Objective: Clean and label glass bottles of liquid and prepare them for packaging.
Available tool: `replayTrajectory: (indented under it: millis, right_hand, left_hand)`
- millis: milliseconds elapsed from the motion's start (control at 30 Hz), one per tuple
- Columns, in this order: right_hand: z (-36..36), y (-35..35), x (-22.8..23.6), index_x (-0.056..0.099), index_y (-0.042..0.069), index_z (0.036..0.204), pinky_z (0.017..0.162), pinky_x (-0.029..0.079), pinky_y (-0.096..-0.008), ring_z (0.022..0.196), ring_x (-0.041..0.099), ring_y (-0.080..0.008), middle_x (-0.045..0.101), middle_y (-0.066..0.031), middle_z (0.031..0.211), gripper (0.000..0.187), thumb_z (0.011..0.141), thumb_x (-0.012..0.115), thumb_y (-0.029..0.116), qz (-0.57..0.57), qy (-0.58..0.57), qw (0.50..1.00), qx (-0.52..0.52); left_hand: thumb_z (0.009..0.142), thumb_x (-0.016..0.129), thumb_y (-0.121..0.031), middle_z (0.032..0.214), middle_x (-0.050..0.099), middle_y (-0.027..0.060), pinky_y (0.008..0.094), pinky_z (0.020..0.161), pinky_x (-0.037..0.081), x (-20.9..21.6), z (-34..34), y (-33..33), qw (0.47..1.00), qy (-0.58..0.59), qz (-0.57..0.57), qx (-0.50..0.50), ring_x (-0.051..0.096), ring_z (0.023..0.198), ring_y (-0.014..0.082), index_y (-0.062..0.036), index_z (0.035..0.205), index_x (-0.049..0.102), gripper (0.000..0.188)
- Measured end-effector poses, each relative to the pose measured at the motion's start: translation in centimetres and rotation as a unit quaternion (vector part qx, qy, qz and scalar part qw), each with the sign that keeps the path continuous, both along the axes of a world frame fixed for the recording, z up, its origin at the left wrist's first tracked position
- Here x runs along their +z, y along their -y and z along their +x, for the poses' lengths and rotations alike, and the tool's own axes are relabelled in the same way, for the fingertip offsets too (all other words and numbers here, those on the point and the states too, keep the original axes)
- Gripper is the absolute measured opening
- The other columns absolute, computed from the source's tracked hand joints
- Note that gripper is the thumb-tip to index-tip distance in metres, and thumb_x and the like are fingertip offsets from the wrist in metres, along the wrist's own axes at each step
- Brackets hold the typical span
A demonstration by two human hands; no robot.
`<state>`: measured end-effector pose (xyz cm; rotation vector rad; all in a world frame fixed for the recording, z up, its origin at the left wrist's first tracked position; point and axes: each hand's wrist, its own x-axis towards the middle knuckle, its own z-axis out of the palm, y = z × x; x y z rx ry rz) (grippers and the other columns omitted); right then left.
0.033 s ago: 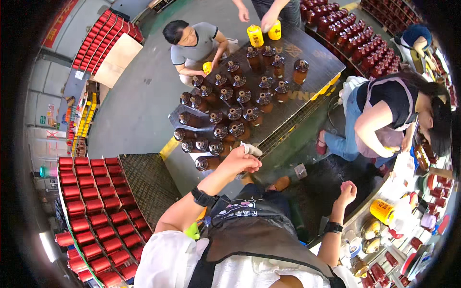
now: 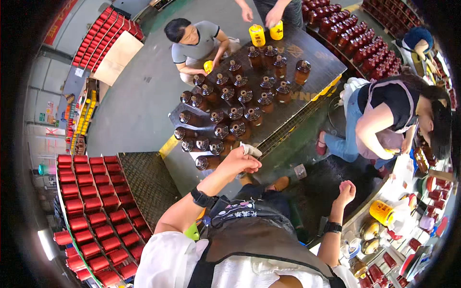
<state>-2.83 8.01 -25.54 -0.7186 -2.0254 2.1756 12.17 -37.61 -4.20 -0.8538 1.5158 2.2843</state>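
Note:
My left hand (image 2: 236, 164) is curled closed at the near edge of the dark table. A small whitish, cloth-like piece (image 2: 250, 150) sticks out at its knuckles. Just beyond it stand several brown bottles (image 2: 217, 147), rounded, with narrow necks; the nearest bottle (image 2: 207, 162) is tilted beside my left wrist. Lower on the right, my right hand (image 2: 346, 192) hangs in the air above the floor, its fingers curled in and nothing visible in them. A dark band circles each wrist.
Across the table (image 2: 309, 48), a crouching person holds a yellow container (image 2: 208, 66). Another person's hands are over two yellow containers (image 2: 257, 35). An aproned person bends at a cluttered bench (image 2: 357, 223) on the right. Stacked red cylinders (image 2: 93, 216) stand at left, red bottles (image 2: 365, 43) at back right.
The view has shifted very slightly. Both of my hands keep the same pose and place, and nothing has been picked up or put down.

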Motion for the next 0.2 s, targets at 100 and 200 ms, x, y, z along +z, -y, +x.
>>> replayTrajectory:
  millis: [100,200]
  right_hand:
    - [0.3,3.2,0.9,0.064,0.0,0.107,0.074,0.054,-0.0287,0.083,0.065,-0.0163,0.066,-0.0069,0.093,0.018,0.091,0.059,0.006,0.022,0.01,0.999,0.037]
    - [0.4,5.5,0.3,0.062,-0.004,0.117,0.083,0.059,-0.0361,0.089,0.067,-0.0237,0.066,-0.0138,0.107,0.032,0.091,0.069,0.014,0.01,0.044,0.996,0.08]
  left_hand:
    - [0.087,0.066,-0.003,0.094,0.071,0.0114,0.027,0.068,0.054,-0.7,2.6,2.3,0.999,0.007,0.016,0.03,0.067,0.076,0.0148,-0.0026,0.118,0.057,0.033]
    - [0.089,0.067,-0.007,0.1,0.072,0.0113,0.0277,0.071,0.056,-1.6,5.7,5.8,0.997,0.039,0.013,0.06,0.069,0.08,0.0169,-0.004,0.123,0.057,0.035]
